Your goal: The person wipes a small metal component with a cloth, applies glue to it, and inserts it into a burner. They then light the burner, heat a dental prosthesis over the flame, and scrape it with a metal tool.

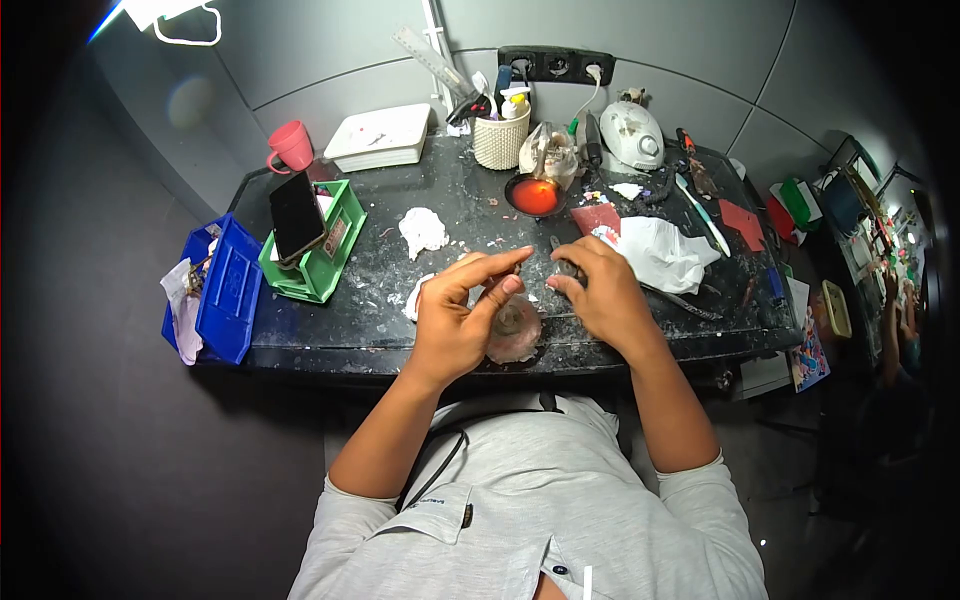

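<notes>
Over the front edge of the dark worktable (385,330), my left hand (455,318) is closed in a pinch. A tiny dark thing shows between its thumb and fingertips, too small to name. My right hand (608,300) is a short gap to the right, its thumb and fingers closed round a small dark grey object (568,268), mostly hidden by the fingers. Beneath and between the hands sits a round, pinkish translucent piece (514,338) at the table edge. A crumpled white wad (423,232) lies beyond my left hand, and white tissue (660,255) lies beside my right.
On the left are a green bin (340,235) with a phone (297,220) on it and a blue bin (228,290). Behind the hands stand a bowl of red content (535,196), a woven cup (502,142) of tools and a white device (632,135). A toothbrush (704,215) lies right.
</notes>
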Demonstrator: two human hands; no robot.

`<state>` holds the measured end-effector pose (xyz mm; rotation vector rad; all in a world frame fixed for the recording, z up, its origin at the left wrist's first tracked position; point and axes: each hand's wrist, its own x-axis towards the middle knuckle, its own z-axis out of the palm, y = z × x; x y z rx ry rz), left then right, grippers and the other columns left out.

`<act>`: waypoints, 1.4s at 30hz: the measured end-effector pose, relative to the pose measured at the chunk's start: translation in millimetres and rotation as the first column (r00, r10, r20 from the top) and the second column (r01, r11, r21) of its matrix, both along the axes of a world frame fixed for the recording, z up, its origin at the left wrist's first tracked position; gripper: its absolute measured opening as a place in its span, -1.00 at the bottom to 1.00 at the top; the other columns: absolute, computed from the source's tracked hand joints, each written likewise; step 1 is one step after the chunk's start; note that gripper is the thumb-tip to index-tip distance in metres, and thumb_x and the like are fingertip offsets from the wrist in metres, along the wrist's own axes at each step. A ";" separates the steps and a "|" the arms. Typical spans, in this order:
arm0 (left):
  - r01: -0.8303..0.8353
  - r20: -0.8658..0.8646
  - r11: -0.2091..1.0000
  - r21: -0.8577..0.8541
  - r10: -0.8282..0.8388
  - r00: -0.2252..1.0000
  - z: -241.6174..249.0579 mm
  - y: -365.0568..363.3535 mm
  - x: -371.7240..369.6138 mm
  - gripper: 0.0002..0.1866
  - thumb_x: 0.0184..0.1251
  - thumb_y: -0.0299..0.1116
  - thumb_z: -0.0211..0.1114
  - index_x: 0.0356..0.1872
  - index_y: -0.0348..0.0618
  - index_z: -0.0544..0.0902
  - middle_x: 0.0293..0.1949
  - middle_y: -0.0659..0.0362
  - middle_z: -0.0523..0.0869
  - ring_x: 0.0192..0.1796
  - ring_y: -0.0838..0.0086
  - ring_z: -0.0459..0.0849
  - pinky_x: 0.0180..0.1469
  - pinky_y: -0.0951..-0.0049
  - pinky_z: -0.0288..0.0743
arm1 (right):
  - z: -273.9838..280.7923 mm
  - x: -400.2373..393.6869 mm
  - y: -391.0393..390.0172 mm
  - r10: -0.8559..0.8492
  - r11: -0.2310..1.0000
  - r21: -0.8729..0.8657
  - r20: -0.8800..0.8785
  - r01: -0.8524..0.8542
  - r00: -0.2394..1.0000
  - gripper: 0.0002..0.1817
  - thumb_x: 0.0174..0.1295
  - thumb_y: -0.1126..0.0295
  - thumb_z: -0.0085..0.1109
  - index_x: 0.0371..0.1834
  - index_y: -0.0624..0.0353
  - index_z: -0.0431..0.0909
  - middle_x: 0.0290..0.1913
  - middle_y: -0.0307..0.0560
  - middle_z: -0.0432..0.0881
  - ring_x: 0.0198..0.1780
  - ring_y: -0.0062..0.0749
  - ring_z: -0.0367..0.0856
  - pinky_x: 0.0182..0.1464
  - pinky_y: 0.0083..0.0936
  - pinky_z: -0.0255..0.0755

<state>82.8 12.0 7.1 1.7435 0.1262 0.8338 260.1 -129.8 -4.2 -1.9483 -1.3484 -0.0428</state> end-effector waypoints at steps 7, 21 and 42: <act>-0.042 0.033 0.996 -0.073 0.045 0.998 0.4 -16.7 -2.7 -0.84 0.42 -0.50 0.51 -0.07 -0.30 0.77 -0.15 0.15 0.81 -0.07 0.51 0.74 0.09 0.45 0.59 | 43.0 -13.2 -14.6 0.360 0.910 0.381 -0.526 -0.165 0.771 -0.65 0.27 0.59 0.55 0.12 0.33 0.73 -0.03 -0.17 0.77 -0.08 -0.62 0.70 0.01 -0.61 0.63; -0.172 0.105 0.969 0.175 0.155 0.982 6.2 -27.6 -4.7 -0.88 0.35 -0.54 0.48 -0.12 -0.22 0.80 -0.21 0.13 0.85 -0.14 0.33 0.77 0.07 0.33 0.47 | 38.3 -10.6 -22.4 0.557 0.828 0.468 -0.632 -0.307 0.539 -0.58 0.30 0.73 0.42 0.22 0.45 0.60 0.18 0.16 0.74 0.16 -0.35 0.78 0.22 -0.47 0.74; -0.224 0.085 0.959 0.171 0.213 0.973 -13.2 -16.2 0.4 -0.88 0.39 -0.50 0.51 -0.11 -0.25 0.81 -0.18 0.17 0.84 -0.08 0.49 0.71 0.09 0.41 0.49 | 38.9 67.2 -109.4 -0.501 0.861 0.094 0.318 0.499 0.805 -0.48 0.23 0.22 0.61 0.24 0.13 0.74 0.35 0.02 0.64 0.42 0.03 0.55 0.47 -0.10 0.38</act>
